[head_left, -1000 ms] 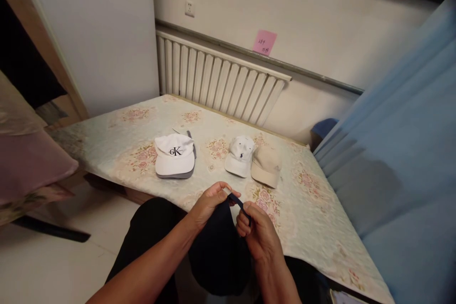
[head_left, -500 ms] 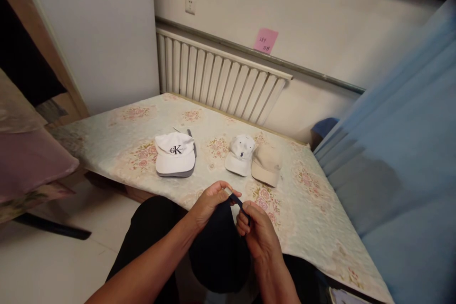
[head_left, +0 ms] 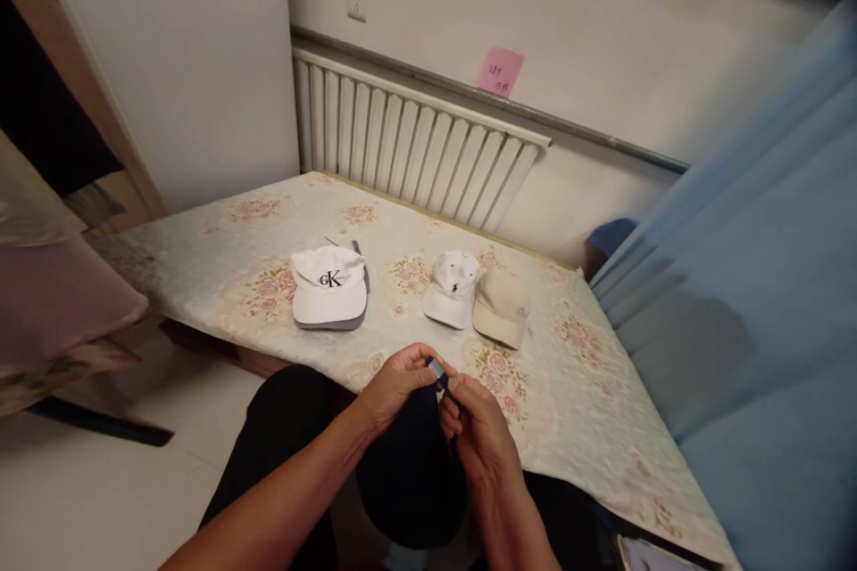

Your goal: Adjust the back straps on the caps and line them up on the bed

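A dark navy cap point(head_left: 413, 473) hangs between my forearms, above my lap. My left hand point(head_left: 400, 384) pinches its back strap beside a small shiny buckle point(head_left: 437, 368). On the other side of that buckle, my right hand point(head_left: 477, 419) grips the strap with thumb and curled fingers. Beyond my hands, a white cap with black letters point(head_left: 329, 285) lies over a grey one on the bed. To the right, a white cap with a small dark logo point(head_left: 452, 290) touches a beige cap point(head_left: 501, 310).
The caps rest on a bed with a floral cover point(head_left: 569, 428). A radiator point(head_left: 415, 143) runs along the wall behind it. On the right hangs a blue curtain point(head_left: 750, 303); pink cloth point(head_left: 60, 303) drapes at the left.
My right hand has moved slightly left, closer to my left hand. The strap has turned, and its shiny buckle now shows between my fingers. The caps on the bed have stayed put.
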The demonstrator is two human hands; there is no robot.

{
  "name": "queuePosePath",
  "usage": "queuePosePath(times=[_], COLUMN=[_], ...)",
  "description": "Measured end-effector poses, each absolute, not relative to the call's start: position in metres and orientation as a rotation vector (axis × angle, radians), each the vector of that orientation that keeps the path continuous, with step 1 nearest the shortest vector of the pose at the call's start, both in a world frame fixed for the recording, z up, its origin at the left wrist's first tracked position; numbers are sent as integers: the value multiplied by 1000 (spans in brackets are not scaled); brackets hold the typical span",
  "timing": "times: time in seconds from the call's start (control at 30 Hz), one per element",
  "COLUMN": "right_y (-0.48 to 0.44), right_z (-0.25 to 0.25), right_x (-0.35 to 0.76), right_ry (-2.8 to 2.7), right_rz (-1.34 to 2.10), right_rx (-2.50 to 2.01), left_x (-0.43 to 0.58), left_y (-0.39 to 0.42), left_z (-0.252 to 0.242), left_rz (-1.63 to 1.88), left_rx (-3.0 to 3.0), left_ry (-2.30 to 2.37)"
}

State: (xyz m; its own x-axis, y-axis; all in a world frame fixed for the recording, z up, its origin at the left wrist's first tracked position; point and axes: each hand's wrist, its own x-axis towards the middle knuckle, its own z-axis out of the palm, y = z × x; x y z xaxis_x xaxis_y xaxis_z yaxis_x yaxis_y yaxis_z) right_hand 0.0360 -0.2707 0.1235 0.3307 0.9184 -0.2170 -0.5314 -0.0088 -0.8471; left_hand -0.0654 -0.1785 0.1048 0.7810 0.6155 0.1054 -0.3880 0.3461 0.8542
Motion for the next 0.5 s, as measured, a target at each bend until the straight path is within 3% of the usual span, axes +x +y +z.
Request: queuePosePath(times=[0.5], right_y=[-272], right_z=[114], right_x=[41], right_ry=[-576], right_rz=[1175], right_rx=[-1073], left_x=[-67], left_y=[-177], left_z=[107], left_rz=[584], left_rx=[1339], left_ry=[394])
